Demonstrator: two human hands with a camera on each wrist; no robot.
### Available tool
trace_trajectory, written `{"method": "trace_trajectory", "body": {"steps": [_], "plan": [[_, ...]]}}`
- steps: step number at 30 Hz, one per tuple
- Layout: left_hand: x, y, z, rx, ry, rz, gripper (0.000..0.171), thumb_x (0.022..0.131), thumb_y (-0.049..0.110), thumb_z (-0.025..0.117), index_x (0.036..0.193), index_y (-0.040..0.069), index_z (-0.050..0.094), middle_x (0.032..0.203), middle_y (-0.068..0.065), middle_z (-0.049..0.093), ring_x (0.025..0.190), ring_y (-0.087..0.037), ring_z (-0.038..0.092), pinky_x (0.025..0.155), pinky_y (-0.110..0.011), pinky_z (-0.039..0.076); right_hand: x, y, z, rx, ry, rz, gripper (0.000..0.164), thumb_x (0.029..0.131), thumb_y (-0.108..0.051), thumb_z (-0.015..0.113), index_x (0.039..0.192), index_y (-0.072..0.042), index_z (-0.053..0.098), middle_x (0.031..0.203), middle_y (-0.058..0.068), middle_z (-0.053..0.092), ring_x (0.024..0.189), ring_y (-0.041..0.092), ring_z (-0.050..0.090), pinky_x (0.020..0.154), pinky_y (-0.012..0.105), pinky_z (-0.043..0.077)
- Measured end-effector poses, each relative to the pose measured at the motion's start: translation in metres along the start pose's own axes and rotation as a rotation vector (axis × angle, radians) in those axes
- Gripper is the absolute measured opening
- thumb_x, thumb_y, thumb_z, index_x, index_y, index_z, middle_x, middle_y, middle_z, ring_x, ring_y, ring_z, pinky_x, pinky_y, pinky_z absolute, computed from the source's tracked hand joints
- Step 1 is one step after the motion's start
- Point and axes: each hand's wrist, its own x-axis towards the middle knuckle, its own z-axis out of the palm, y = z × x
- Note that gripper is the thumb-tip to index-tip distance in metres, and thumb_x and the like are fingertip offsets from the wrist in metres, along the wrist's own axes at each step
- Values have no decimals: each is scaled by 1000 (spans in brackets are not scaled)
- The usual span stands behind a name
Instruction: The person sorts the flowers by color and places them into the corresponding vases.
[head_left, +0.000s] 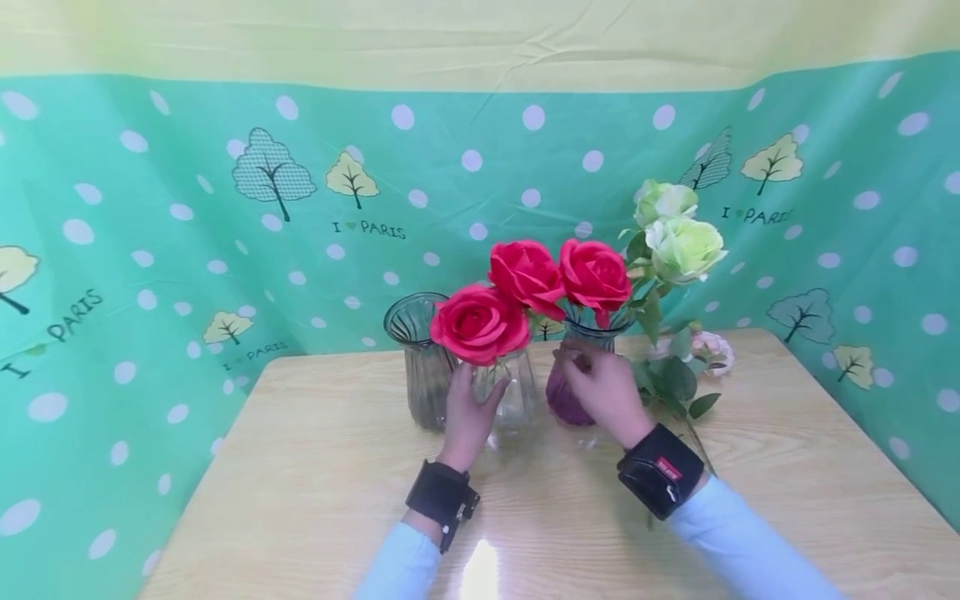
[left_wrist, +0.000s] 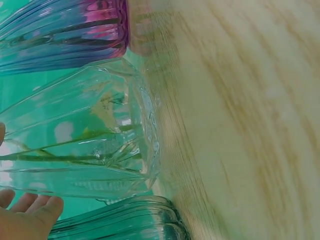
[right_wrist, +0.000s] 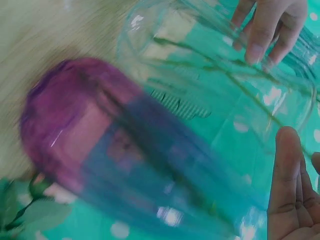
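Observation:
My left hand holds the clear glass vase, thumb and fingers on either side near its upper part. Green stems stand inside this vase. Above it are red roses, one directly over my left hand and two farther right. My right hand is beside the neck of a blue-and-purple vase. In the right wrist view its index finger is straight, close to a stem; whether it touches is unclear. Dark stems stand in the blue-and-purple vase, with pale green roses leaning out to the right.
A grey ribbed glass vase stands left of the clear one. On the table, at the right, lies a pale pink flower with a long leafy stem. A green dotted cloth hangs behind the table.

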Motion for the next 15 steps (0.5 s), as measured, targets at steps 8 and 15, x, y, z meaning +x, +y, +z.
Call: {"method": "trace_trajectory", "body": {"steps": [8,15], "plan": [[-5,4,-13,27,16,8,47,87,24,67,128,13,49,123,-6,57,120,-25,51,102,-42,45,-12,42,-50,-113,-7,57,27,91,-21,58,102,2,67,80,17,70,57,13,60,49,24,48],[-12,8,-30,-26,23,-115,48,87,26,66,128,8,49,123,-14,58,109,-27,57,95,-43,50,-19,92,-84,-238,-78,90,28,93,-16,54,100,7,68,90,23,70,66,24,64,57,31,49]]}}
